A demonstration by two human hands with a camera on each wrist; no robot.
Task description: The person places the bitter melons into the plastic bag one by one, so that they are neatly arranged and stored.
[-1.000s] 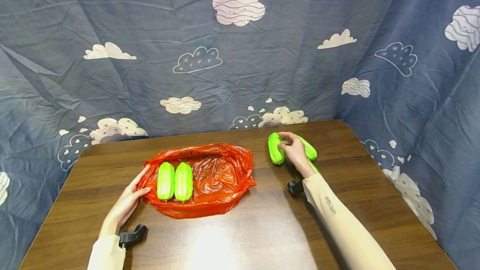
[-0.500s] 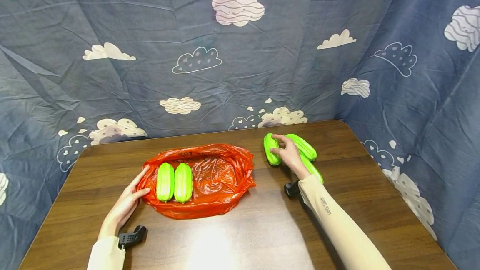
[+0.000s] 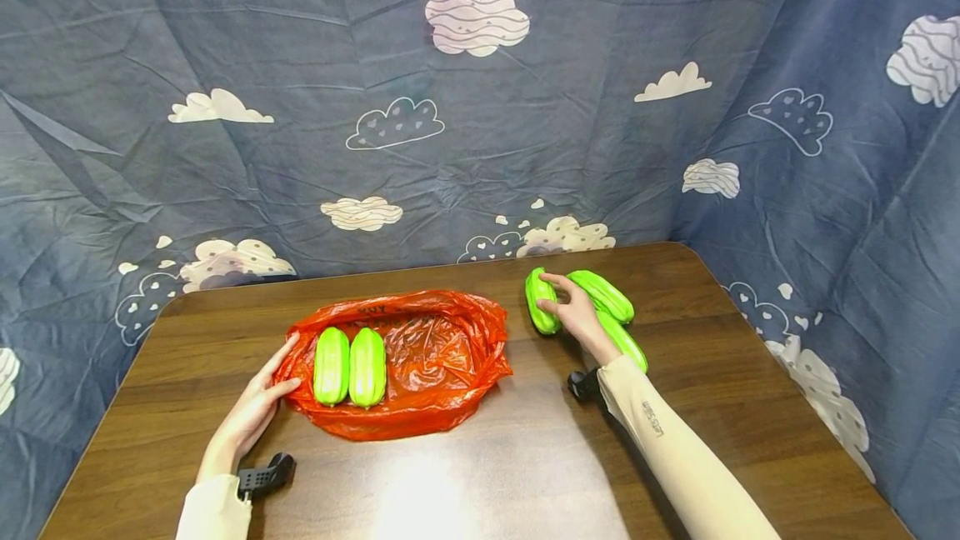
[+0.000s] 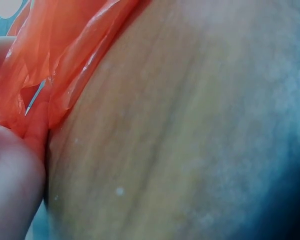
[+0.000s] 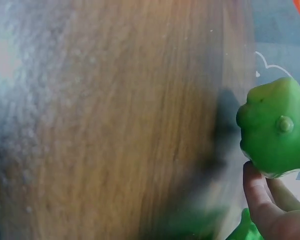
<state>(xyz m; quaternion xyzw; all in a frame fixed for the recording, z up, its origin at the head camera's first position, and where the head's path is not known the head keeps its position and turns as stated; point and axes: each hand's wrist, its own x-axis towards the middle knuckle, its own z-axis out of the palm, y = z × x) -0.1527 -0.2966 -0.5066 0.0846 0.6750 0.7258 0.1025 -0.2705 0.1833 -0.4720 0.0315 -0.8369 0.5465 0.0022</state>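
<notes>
A red plastic bag (image 3: 431, 419) lies spread open on the table, with two bright green ridged gourds (image 3: 367, 367) side by side in its left part. My left hand (image 3: 251, 411) holds the bag's left edge; in the left wrist view the red film (image 4: 72, 55) hangs between thumb and fingers. To the right of the bag, my right hand (image 3: 579, 315) grips another green gourd (image 3: 537, 298) from its right side. The right wrist view shows this gourd (image 5: 277, 130) end-on, its small stub facing the camera, with thumb and finger against its lower side.
Two more green gourds lie beside the right hand, one behind it (image 3: 606, 297) and one partly under the wrist (image 3: 624, 342). The brown wooden table (image 3: 510, 457) ends at the back against a blue cloud-patterned curtain (image 3: 480, 148).
The right hand has shifted slightly left with its gourd, which now tilts a little. The two gourds behind that hand show more fully. The left hand stays at the bag.
</notes>
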